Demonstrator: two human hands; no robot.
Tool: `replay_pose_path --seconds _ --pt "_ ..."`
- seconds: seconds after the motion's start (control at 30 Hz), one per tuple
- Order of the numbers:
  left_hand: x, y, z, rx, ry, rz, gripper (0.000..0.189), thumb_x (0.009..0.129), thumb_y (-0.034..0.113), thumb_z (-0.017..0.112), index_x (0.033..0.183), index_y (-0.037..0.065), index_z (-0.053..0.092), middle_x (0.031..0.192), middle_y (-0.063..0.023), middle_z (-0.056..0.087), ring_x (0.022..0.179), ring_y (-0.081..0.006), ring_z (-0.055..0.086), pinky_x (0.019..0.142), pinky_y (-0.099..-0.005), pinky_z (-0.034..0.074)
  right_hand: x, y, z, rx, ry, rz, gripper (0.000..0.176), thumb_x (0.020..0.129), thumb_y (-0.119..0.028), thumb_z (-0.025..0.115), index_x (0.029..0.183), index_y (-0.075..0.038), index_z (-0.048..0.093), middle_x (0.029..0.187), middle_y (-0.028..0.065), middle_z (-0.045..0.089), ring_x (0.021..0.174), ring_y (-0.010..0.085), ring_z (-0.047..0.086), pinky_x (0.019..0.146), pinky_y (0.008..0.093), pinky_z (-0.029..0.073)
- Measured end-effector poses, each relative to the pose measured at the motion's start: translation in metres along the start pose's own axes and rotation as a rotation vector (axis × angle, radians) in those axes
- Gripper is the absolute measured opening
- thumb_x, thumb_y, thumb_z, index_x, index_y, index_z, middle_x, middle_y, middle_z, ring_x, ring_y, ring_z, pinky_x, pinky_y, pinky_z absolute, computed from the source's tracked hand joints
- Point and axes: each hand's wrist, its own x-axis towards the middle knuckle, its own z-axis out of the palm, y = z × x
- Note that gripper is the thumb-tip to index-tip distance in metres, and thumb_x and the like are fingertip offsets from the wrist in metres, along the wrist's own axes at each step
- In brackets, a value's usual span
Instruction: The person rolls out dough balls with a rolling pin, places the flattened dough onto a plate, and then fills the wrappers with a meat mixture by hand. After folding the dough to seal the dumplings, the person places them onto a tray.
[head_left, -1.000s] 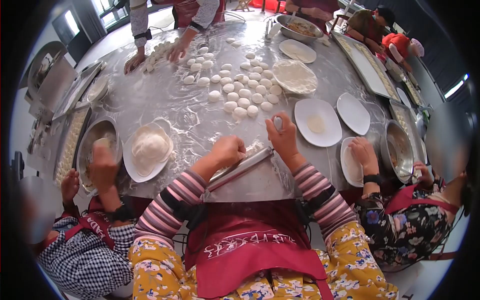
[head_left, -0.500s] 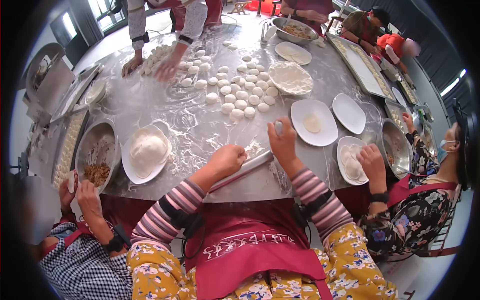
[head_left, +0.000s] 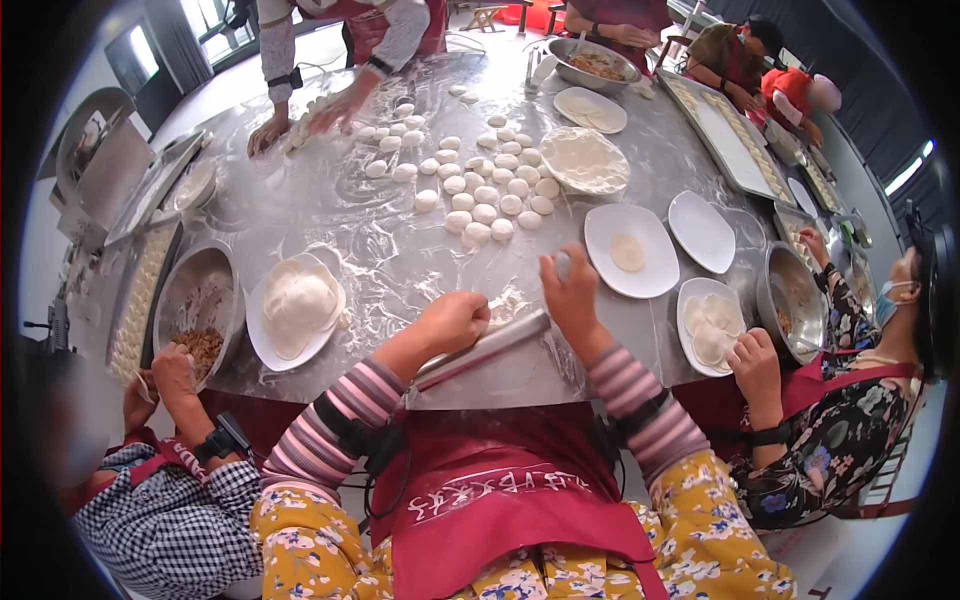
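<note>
My left hand (head_left: pixel 455 322) is closed in a loose fist over the floured steel table (head_left: pixel 390 290); whatever its fingers hold, if anything, is hidden. My right hand (head_left: pixel 573 300) is closed around a pale, rod-like thing (head_left: pixel 562 265), whose rounded end shows by the thumb; the rest is covered. Between my hands a shiny metal bar (head_left: pixel 485 350) lies slanted along the near side of the table. Loose flour (head_left: pixel 508 305) is piled just beyond it. Farther off are many small dough pieces (head_left: pixel 485 195). A white plate (head_left: pixel 650 280) to the right bears one flat dough wrapper (head_left: pixel 627 253).
At left, a plate (head_left: pixel 262 350) holds stacked wrappers beside a steel bowl (head_left: pixel 230 270) of filling. At right are an unloaded plate (head_left: pixel 700 232), a plate of wrappers (head_left: pixel 712 330) and another bowl (head_left: pixel 815 335). People work on both sides; one across presses dough (head_left: pixel 300 135).
My two hands stay nearly in place. The neighbour's hands at left have moved to the bowl's edge. The right neighbour's hand is slightly lower, and the person's hand across has shifted over the dough.
</note>
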Motion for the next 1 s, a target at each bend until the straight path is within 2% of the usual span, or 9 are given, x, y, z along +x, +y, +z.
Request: replay_pose_path --seconds 0.07,0.2,0.27,0.37,0.57,0.8,0.87,0.97,1.0 --pt "0.007 0.004 0.0 0.065 0.094 -0.035 0.012 0.083 0.011 0.063 0.089 0.001 0.065 0.079 -0.0161 0.066 0.075 -0.0274 0.064 0.071 -0.0367 0.05 0.014 -0.003 0.013 0.032 0.004 0.007 0.022 0.084 -0.007 0.069 0.097 -0.003 0.052 0.069 0.0204 0.059 0.061 0.0385 0.061 0.054 0.0428 0.046" --pt "0.003 0.009 -0.002 0.015 0.0 -0.012 0.014 0.083 0.012 0.063 0.09 0.001 0.065 0.079 -0.0172 0.065 0.075 -0.0288 0.064 0.07 -0.037 0.049 -0.007 -0.01 -0.018 -0.039 0.016 -0.051 0.021 0.084 -0.005 0.069 0.096 -0.004 0.052 0.071 0.0181 0.059 0.057 0.0364 0.06 0.053 0.042 0.046" --pt "0.002 -0.005 0.004 0.073 0.042 0.106 0.015 0.083 0.013 0.064 0.091 0.0 0.065 0.08 -0.017 0.066 0.074 -0.0285 0.064 0.069 -0.0369 0.049 -0.039 -0.016 -0.046 -0.025 0.004 0.069 0.02 0.084 -0.003 0.068 0.095 -0.004 0.052 0.071 0.015 0.058 0.054 0.0313 0.058 0.051 0.0393 0.046" --pt "-0.004 -0.002 -0.007 -0.092 -0.085 -0.002 0.015 0.083 0.013 0.065 0.091 0.0 0.065 0.082 -0.0177 0.066 0.076 -0.0291 0.065 0.07 -0.0371 0.05 -0.065 -0.027 -0.068 0.158 -0.031 0.261 0.02 0.084 -0.002 0.068 0.095 -0.004 0.052 0.068 0.0133 0.057 0.055 0.0268 0.057 0.052 0.0368 0.046" --pt "0.003 0.01 -0.008 0.031 -0.019 -0.012 0.01 0.08 0.009 0.062 0.086 0.002 0.067 0.085 -0.0199 0.067 0.084 -0.0373 0.065 0.073 -0.0418 0.051 0.008 0.001 0.009 0.022 -0.028 0.011 0.023 0.084 -0.009 0.07 0.097 -0.004 0.052 0.071 0.0238 0.057 0.065 0.0431 0.059 0.054 0.0449 0.044" --pt "-0.001 0.004 -0.005 0.09 -0.045 0.037 0.01 0.08 0.006 0.06 0.086 0.002 0.067 0.085 -0.0204 0.067 0.083 -0.0378 0.065 0.072 -0.0427 0.05 -0.025 -0.022 -0.042 -0.072 0.024 -0.019 0.019 0.084 -0.003 0.067 0.094 -0.004 0.052 0.067 0.0137 0.057 0.056 0.0298 0.059 0.052 0.0388 0.045" --pt "-0.005 0.002 -0.007 -0.094 -0.049 0.0 0.013 0.082 0.009 0.062 0.089 -0.001 0.065 0.082 -0.0192 0.067 0.076 -0.0302 0.066 0.069 -0.0382 0.05 -0.054 -0.025 -0.063 0.006 -0.031 0.122 0.018 0.084 -0.001 0.067 0.093 -0.003 0.052 0.065 0.0113 0.056 0.055 0.0243 0.06 0.05 0.0356 0.045" --pt "-0.007 0.005 -0.01 -0.112 -0.127 0.001 0.014 0.082 0.01 0.062 0.089 -0.002 0.064 0.08 -0.0197 0.066 0.075 -0.0302 0.065 0.069 -0.038 0.05 -0.045 -0.027 -0.057 0.113 -0.041 0.224 0.017 0.085 -0.001 0.066 0.093 -0.003 0.052 0.063 0.0103 0.057 0.055 0.0202 0.06 0.05 0.0337 0.045" --pt "-0.004 0.006 -0.01 -0.101 -0.133 0.004 0.014 0.082 0.01 0.062 0.089 -0.002 0.064 0.08 -0.0197 0.066 0.075 -0.0302 0.065 0.069 -0.038 0.05 -0.027 -0.025 -0.045 -0.027 -0.003 0.039 0.018 0.085 -0.003 0.067 0.095 -0.003 0.052 0.063 0.0146 0.058 0.055 0.0272 0.061 0.05 0.0375 0.046"
